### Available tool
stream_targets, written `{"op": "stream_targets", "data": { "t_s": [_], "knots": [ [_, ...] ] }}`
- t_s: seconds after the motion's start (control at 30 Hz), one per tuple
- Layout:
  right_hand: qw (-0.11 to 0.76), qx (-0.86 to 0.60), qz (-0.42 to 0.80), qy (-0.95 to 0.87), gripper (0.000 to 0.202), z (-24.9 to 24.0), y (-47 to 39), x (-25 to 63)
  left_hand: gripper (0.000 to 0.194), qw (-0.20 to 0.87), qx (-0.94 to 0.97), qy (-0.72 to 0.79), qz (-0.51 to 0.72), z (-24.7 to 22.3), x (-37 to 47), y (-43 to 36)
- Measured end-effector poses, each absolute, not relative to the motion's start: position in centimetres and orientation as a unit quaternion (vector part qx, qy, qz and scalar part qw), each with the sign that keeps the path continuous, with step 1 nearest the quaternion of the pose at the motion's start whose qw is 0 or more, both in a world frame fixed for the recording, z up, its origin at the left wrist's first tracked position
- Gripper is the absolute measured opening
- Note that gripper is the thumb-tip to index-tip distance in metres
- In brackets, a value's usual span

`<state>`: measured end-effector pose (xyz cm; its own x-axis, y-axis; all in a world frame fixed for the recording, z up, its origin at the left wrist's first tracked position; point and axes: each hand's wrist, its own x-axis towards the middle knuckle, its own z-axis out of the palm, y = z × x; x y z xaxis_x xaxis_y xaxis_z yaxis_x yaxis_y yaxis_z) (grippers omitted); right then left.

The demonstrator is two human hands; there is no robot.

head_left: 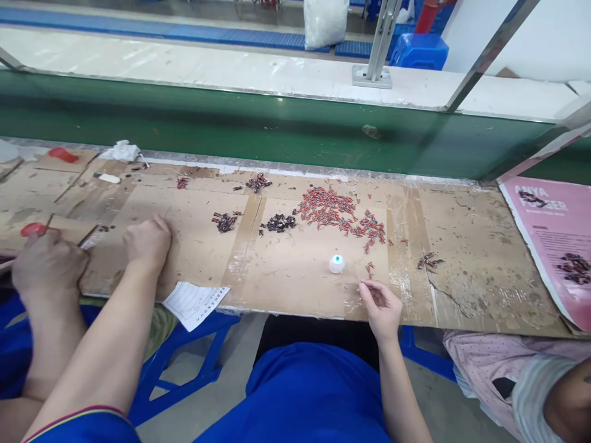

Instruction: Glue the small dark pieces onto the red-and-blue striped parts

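1. A brown cardboard-covered worktop (286,277) fronts a green panel (277,129).
2. Near edge: right hand (382,307), fingertips close; cannot tell if pinching.
3. Beyond it: one round white object (337,264).
4. Toward the left edge: left hand (146,243) curled, contents hidden.
5. Toward the far edge: one black pile (278,223), one uncountable spread of small red-and-black parts (325,206); judging by this, much remains.
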<state>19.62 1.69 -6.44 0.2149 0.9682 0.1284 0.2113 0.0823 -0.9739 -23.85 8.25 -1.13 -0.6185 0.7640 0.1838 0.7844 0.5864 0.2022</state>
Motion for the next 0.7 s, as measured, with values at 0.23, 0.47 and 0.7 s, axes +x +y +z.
{"op": "stream_targets", "data": {
  "t_s": [0.23, 0.47, 0.7],
  "knots": [
    [0.532, -0.573, 0.335, -0.525, 0.025, -6.1, 2.0, 19.2, 0.042, -0.012, -0.624, -0.759, -0.186, -3.3, -11.7, 6.5],
    [0.444, -0.552, 0.248, -0.661, 0.060, -5.6, 4.1, 17.5, 0.030, -0.050, -0.753, -0.624, -0.203, -7.0, -1.4, 6.4],
    [0.408, -0.543, 0.203, -0.706, 0.034, -7.0, 5.8, 16.7, 0.029, -0.035, -0.716, -0.626, -0.307, -5.3, -4.7, 5.7]
  ]
}}
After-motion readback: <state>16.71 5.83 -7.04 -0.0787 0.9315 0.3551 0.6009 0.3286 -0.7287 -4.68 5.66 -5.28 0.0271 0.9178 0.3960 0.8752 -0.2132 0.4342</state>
